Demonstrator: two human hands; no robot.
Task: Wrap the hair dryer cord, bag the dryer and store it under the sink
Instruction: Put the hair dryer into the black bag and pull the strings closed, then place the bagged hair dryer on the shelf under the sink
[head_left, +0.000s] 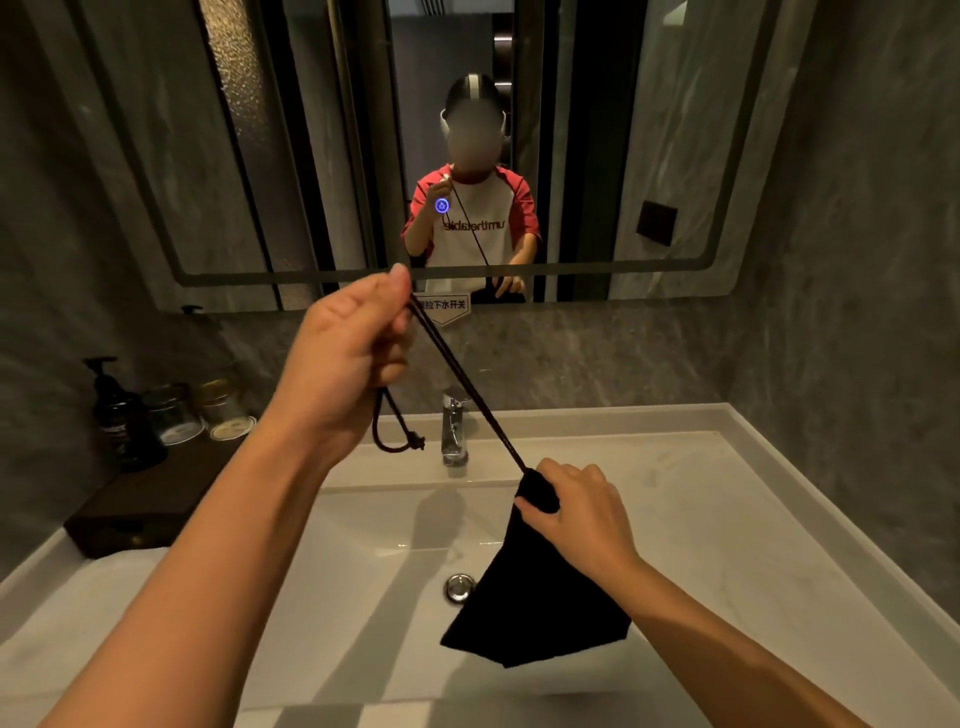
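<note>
A black cloth bag (540, 608) hangs over the white sink basin (363, 597). My right hand (576, 514) is shut on the bag's gathered neck. From the neck a black drawstring (467, 389) runs taut, up and to the left, into my left hand (348, 353), which is raised and shut on it. The drawstring's knotted loop end (400, 441) dangles below my left hand. The hair dryer itself is hidden; I cannot tell whether it is inside the bag.
A chrome faucet (453, 431) stands behind the basin and a drain plug (460, 587) sits in its bottom. At the left, a dark tray (135, 509) carries a pump bottle (117, 410) and two glass jars (174, 415). A mirror (311, 156) covers the wall ahead.
</note>
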